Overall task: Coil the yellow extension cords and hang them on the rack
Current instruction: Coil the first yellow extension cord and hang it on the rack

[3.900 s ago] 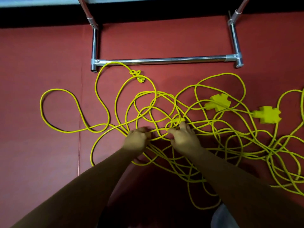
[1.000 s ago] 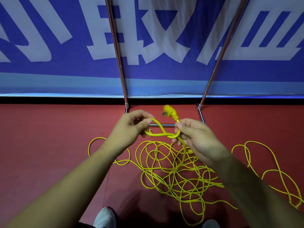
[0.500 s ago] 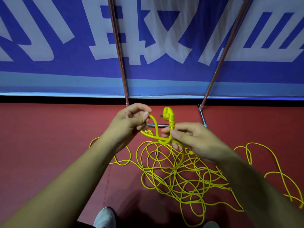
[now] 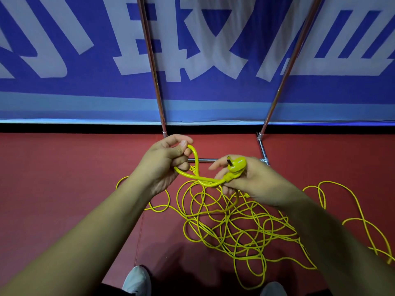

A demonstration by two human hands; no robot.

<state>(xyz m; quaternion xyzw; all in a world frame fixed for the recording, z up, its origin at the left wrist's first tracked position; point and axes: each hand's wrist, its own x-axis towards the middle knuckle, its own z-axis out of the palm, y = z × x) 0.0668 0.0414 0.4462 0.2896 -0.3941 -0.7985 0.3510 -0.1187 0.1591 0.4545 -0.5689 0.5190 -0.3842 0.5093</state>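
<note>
A tangle of yellow extension cord (image 4: 235, 223) lies on the red floor in front of me. My left hand (image 4: 164, 165) pinches a small loop of the cord between thumb and fingers. My right hand (image 4: 245, 178) holds the cord just below its yellow plug (image 4: 236, 165), whose metal prongs point up and left. A short stretch of cord runs between the two hands. The chrome rack (image 4: 152, 60) stands behind, with two upright poles and a low base bar partly hidden by my hands.
A blue banner (image 4: 213, 50) with large white characters covers the wall behind the rack. More loose cord loops (image 4: 352, 210) spread to the right on the floor. My shoes (image 4: 136, 280) show at the bottom edge.
I have stood up from the floor with the plug end lifted. In the last half second my right hand turned the plug over to the right, while the left hand kept its loop.
</note>
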